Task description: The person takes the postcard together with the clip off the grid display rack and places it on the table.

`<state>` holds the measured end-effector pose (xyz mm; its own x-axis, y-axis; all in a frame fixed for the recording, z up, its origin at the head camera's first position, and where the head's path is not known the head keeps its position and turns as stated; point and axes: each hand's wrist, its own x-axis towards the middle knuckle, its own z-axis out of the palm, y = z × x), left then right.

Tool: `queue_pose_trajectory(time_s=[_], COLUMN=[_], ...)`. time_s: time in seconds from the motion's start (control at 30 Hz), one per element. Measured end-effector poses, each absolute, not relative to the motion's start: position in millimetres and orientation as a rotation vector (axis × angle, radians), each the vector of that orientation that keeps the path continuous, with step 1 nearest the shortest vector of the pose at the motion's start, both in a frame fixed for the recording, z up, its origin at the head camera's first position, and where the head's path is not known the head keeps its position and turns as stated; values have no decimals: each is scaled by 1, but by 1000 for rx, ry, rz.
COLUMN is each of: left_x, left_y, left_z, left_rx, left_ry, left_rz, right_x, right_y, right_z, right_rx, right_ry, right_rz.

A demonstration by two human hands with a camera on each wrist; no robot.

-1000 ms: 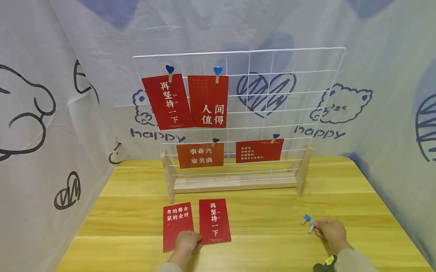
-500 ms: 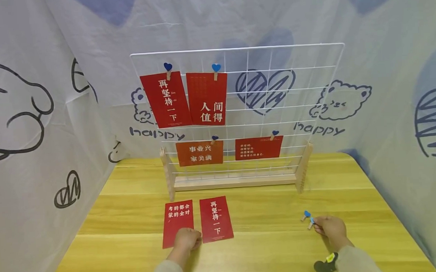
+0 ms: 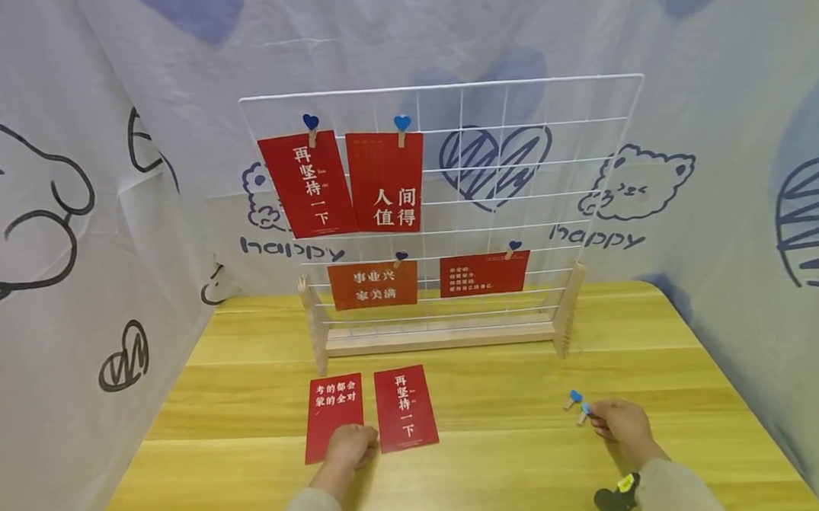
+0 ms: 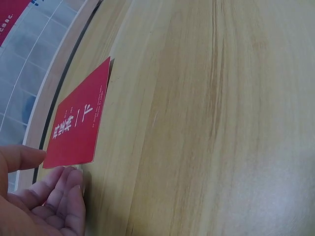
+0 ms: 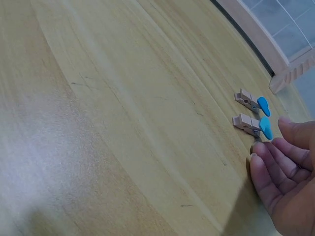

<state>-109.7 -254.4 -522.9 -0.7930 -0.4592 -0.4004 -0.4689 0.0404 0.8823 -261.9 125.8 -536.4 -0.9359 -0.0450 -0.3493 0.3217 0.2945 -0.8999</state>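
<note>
My left hand (image 3: pixel 351 446) lies over the lower right part of a red card (image 3: pixel 334 411) on the table. Just right of its fingers is a second red card (image 3: pixel 407 419), slightly turned. In the left wrist view, thumb and loosely bent fingers stand apart at that second card's near edge, gripping nothing. At the right, my right hand (image 3: pixel 623 427) is beside two small wooden clothespins with blue hearts. The nearer clothespin (image 5: pixel 248 124) has its heart right by the thumb and fingertips, which are spread apart. The farther clothespin (image 5: pixel 248 100) lies just beyond it.
A white wire grid rack (image 3: pixel 491 229) on a wooden stand (image 3: pixel 440 338) rises at the back of the table. Clothespins hold two upright red cards (image 3: pixel 384 176) at its upper left, and an orange card (image 3: pixel 373 286) and a red card (image 3: pixel 486 273) lower down. Patterned cloth surrounds it.
The second red card has shifted slightly right and turned, and the left fingers have come off its edge. The right hand has stayed by the clothespins. The head view has tilted slightly.
</note>
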Motion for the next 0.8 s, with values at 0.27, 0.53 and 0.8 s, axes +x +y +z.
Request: queue_pose_trajectory(time_s=[0.27,0.53,0.8], left_x=[-110,-110,-113], left_y=[-260,-268,-272], left_z=[-517,-512,-503], left_rx=[-971,-914,-899], left_ry=[2254,2264,2268], left_rz=[1934,1930,1949], right_x=[-261,-261,-262], right_y=[130,126,108], right_z=[-529,-518,-505], right_rx=[178,109,-45], right_ry=[2394,2441,2453], right_rz=[-1539,-1505,-1487])
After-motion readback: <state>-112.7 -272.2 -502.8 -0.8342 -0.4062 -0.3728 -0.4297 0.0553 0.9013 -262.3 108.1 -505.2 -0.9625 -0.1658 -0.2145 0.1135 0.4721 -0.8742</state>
